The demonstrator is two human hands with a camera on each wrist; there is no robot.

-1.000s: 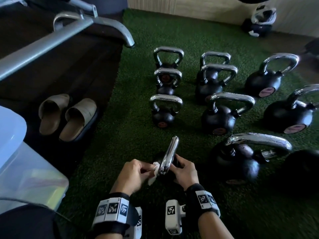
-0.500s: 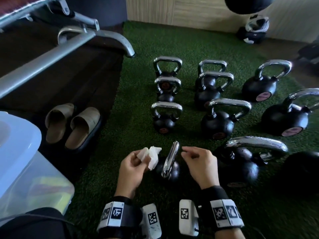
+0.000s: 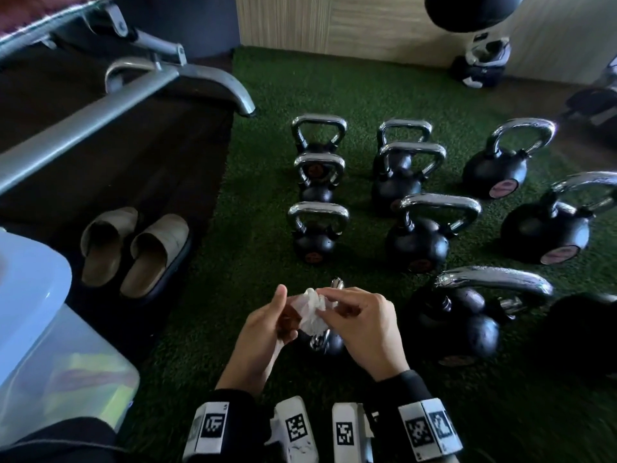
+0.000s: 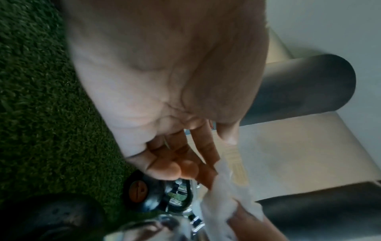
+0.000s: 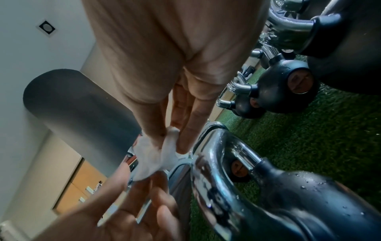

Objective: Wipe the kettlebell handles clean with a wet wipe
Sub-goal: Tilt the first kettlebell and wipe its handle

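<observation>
A crumpled white wet wipe point(image 3: 312, 312) is held between both hands, just above the small black kettlebell point(image 3: 330, 344) nearest me on the green turf. The tip of its chrome handle point(image 3: 337, 282) shows beyond my fingers. My left hand point(image 3: 285, 310) holds the wipe from below with curled fingers and the thumb raised. My right hand point(image 3: 334, 304) pinches the wipe's upper edge. In the right wrist view the wipe point(image 5: 152, 156) hangs between thumb and fingers beside the wet chrome handle point(image 5: 216, 154), not touching it. In the left wrist view the wipe point(image 4: 224, 200) is blurred.
Several more black kettlebells with chrome handles stand in rows beyond, the nearest small one point(image 3: 314, 235) straight ahead and a large one point(image 3: 467, 315) close on the right. Slippers point(image 3: 133, 252), a clear plastic bin point(image 3: 50, 329) and a metal bench frame point(image 3: 100, 111) lie to the left.
The left hand lifted the wipe off the handle. The right hand let go of the kettlebell, came across and took hold of the wipe, so both hands now meet above the handle.
</observation>
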